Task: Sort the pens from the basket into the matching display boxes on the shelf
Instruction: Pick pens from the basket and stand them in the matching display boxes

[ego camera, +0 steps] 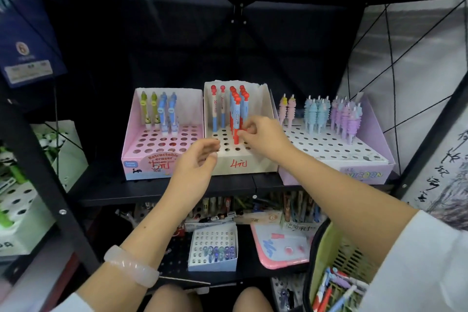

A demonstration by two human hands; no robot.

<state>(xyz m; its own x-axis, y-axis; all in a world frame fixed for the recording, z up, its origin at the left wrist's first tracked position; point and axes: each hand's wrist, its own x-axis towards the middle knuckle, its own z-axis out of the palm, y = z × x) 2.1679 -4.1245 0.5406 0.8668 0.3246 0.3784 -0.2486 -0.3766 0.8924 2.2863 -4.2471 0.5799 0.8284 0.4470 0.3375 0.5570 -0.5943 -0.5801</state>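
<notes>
Three display boxes stand on the black shelf: a pink box (162, 159) with green and blue pens, a white middle box (263, 104) with red-capped blue pens, and a lilac box (367, 159) with pastel spiral pens. My right hand (263, 137) pinches a red-and-blue pen (237, 121) standing upright in a hole of the middle box. My left hand (196, 162) hovers at that box's front left corner, fingers loosely curled, holding nothing. The yellow-green basket (326, 256) with several pens hangs at the lower right by my right forearm.
A lower shelf holds a small white box (212, 248) with a few glittery pens, a pink-rimmed board (281, 246) and rows of pens behind. A slanted black frame post (45, 172) crosses the left; a green-and-white box (17, 200) lies beyond it.
</notes>
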